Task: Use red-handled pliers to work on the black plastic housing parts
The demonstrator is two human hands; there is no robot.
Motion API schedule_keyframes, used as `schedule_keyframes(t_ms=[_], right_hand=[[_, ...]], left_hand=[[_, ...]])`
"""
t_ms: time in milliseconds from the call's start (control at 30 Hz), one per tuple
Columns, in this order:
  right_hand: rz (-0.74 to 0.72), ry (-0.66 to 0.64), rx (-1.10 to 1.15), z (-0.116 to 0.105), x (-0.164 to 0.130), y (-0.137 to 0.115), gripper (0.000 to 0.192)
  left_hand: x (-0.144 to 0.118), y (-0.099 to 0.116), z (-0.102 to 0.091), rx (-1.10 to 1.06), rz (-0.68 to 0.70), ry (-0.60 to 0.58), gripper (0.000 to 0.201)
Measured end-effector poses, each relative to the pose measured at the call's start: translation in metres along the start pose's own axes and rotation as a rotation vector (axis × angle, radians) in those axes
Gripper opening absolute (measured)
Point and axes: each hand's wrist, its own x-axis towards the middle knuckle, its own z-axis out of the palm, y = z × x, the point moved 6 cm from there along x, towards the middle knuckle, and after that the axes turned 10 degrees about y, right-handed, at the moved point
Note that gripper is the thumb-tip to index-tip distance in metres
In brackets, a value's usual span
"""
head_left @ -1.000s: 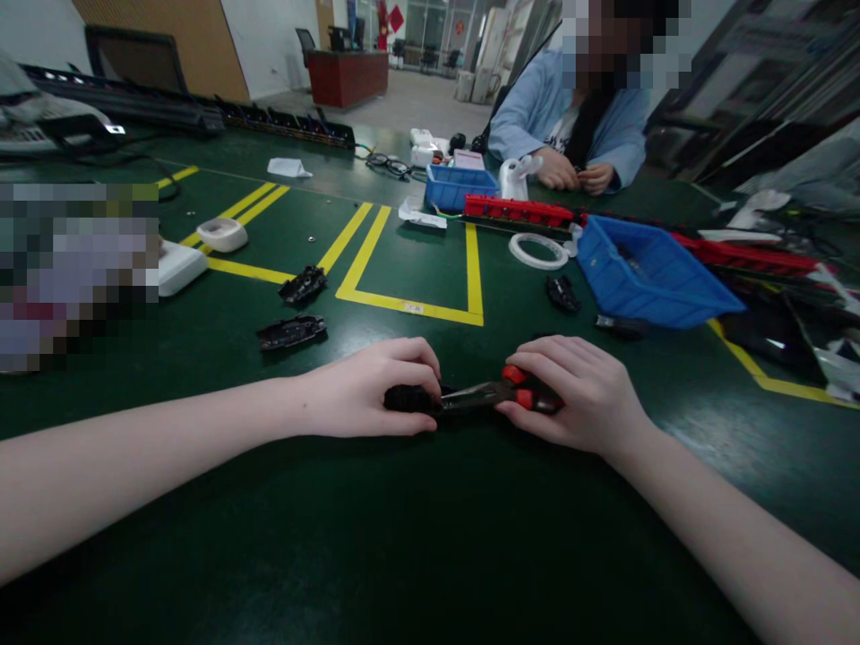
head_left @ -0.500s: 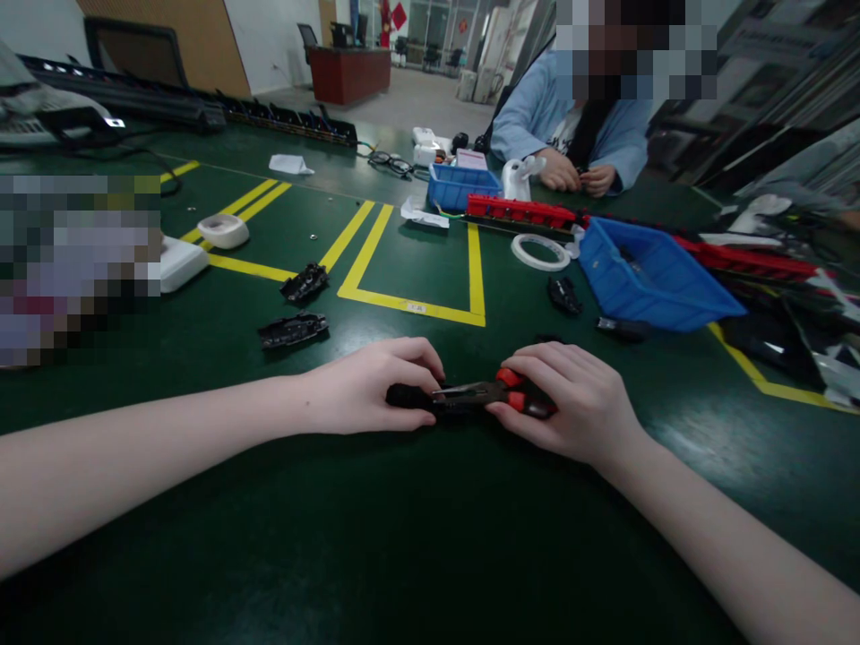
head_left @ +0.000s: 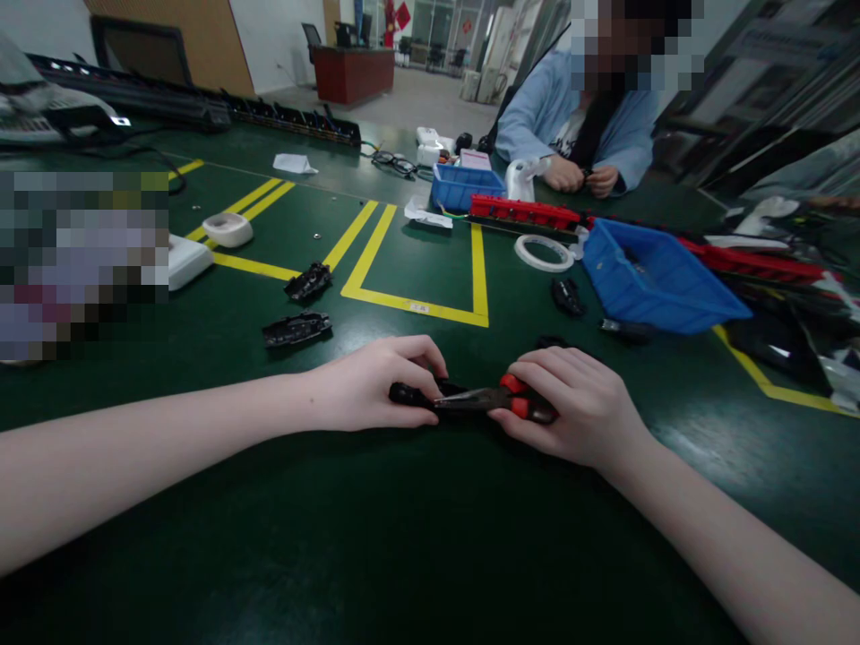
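Observation:
My left hand grips a dark plastic part between thumb and fingers, low over the green table. In my right hand is a pair of long-nose pliers with red and dark handles. The pliers' jaws point left and their tips meet the plastic part beside my left fingertips. Whether the tips pinch anything is too small to tell. Two black plastic shells lie beyond my left forearm. Another black piece lies beyond my right hand.
A blue bin stands at the right, with a tape roll beside it. A second tape roll lies at the left. Red strips run behind the bin. Across the table sits a person in a blue sleeve.
The pliers' jaws look closer together and slightly turned. Both hands keep nearly the same place; the whole view has shifted a little.

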Motion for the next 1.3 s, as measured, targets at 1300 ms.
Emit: schedule_keyframes(t_ms=[1300], right_hand=[[-0.030, -0.089, 0.005, -0.003, 0.004, 0.006, 0.026]], left_hand=[[0.000, -0.002, 0.001, 0.195, 0.036, 0.002, 0.039]])
